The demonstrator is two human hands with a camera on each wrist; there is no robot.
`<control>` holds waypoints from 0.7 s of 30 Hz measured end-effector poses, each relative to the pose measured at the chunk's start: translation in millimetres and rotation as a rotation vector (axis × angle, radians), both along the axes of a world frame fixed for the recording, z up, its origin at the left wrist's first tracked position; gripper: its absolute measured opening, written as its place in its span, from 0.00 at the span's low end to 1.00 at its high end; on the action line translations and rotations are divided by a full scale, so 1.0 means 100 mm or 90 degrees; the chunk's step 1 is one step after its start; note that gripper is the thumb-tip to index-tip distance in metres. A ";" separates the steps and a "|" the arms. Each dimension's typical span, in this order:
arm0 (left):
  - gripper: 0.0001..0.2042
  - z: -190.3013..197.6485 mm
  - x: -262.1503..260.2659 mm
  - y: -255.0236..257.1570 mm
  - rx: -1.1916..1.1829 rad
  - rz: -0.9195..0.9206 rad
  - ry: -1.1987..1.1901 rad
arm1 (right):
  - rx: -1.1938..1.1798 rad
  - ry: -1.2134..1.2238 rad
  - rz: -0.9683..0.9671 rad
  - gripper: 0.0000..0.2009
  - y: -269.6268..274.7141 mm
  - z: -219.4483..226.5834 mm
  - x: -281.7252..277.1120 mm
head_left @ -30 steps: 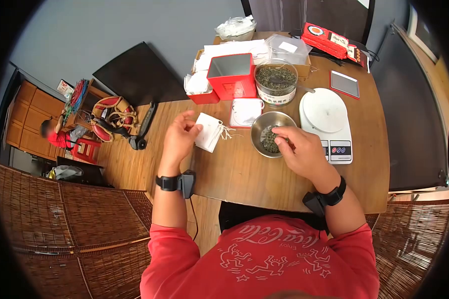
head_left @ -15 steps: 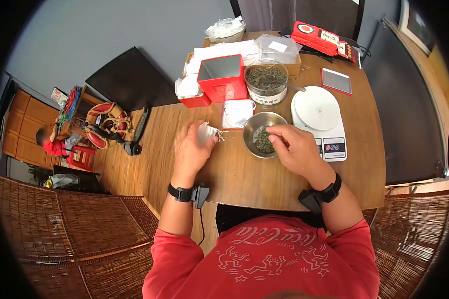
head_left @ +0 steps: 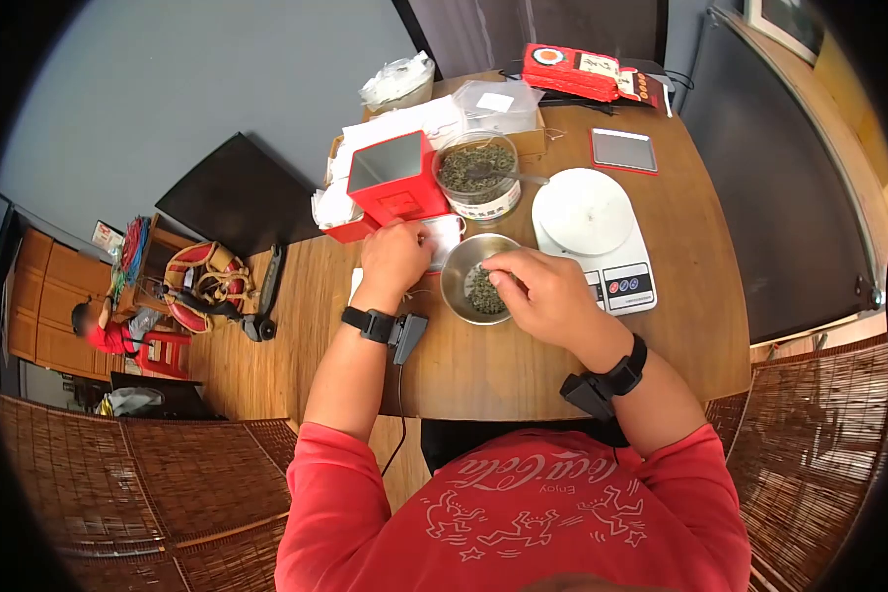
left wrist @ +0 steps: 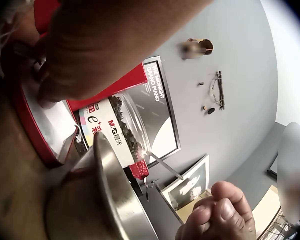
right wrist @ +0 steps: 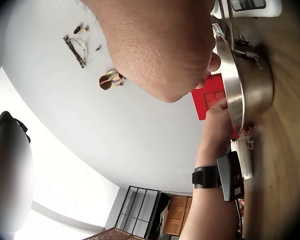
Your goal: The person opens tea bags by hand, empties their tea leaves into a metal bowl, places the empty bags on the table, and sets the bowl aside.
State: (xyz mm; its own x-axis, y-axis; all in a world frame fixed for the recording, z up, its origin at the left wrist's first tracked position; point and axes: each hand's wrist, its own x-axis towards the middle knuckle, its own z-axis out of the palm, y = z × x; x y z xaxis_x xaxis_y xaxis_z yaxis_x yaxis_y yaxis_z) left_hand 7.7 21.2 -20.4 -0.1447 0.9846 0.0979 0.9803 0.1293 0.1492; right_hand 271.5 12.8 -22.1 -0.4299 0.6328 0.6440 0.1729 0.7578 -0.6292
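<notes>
My left hand reaches over a red lid lying on the table. In the left wrist view its fingertips come down at a white drawstring pouch inside the lid; I cannot tell whether they pinch it. A stack of white pouches with strings lies beside the left wrist, mostly hidden in the head view. Over the near right rim of a steel bowl hangs my right hand, fingers loosely bent, thumb and index fingertip a little apart. Dry tea leaves lie in the bowl.
A white kitchen scale stands right of the bowl. Behind are a red tin, a clear tub of tea leaves with a spoon, and boxes of white pouches. A red packet lies at the back. Another person sits far left.
My left hand has gone from beside the stack of pouches, over it, then right to the red lid. The right hand stays over the bowl. The head view has shifted.
</notes>
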 end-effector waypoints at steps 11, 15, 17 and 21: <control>0.06 0.39 0.15 -0.34 0.236 0.004 -0.056 | -0.018 0.018 -0.026 0.07 0.01 0.00 0.00; 0.05 0.52 0.41 -0.58 0.345 -0.054 -0.052 | -0.115 0.026 -0.054 0.10 -0.03 0.10 -0.01; 0.06 0.52 0.56 -0.68 0.375 -0.103 -0.066 | -0.141 0.039 -0.054 0.11 -0.05 0.13 -0.01; 0.06 0.44 0.74 -0.79 0.368 -0.140 -0.109 | -0.164 0.035 -0.028 0.10 -0.03 0.09 0.01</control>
State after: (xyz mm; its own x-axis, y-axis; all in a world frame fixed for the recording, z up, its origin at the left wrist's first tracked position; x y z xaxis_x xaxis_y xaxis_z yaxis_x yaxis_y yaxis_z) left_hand 81.8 -57.9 23.2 -0.0060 0.7883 0.6153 0.9308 -0.2205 0.2916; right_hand 272.1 10.2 -13.5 -0.3673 0.7965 0.4803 0.1633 0.5636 -0.8098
